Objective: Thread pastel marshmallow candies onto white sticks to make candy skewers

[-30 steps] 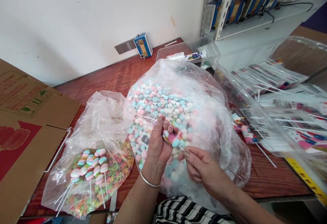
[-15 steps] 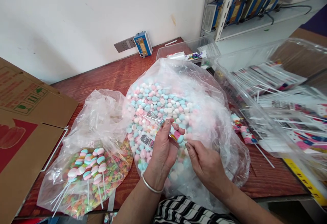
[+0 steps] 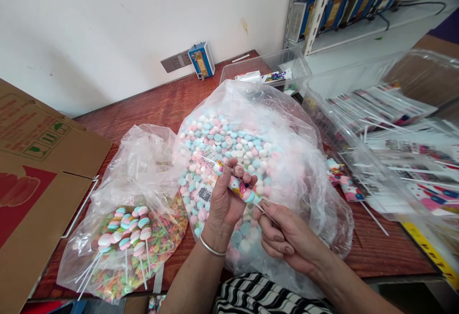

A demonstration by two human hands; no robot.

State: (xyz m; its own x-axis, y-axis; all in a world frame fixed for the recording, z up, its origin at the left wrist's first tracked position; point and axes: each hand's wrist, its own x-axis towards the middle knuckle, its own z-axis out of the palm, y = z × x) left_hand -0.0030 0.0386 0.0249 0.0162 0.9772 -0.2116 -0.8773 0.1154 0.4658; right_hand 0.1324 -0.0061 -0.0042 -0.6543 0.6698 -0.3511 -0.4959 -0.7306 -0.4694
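Evidently steadied from both ends

The left hand (image 3: 225,204) curls its fingers (image 3: 247,177) around the wrapped candy (image 3: 236,185), to steady it, I'd guess; the right hand (image 3: 287,237) pinches the white stick (image 3: 260,207), likely for control, above the clear bag (image 3: 244,95) on the worktop (image 3: 380,254).

The multicoloured candy stick (image 3: 248,195) is above a clear plastic bag (image 3: 240,99) of round pastel candies (image 3: 225,138) on the red-brown wooden counter (image 3: 143,99); a smaller clear plastic sack (image 3: 141,166) lies left, a transparent rectangular plastic bin (image 3: 349,144) right.
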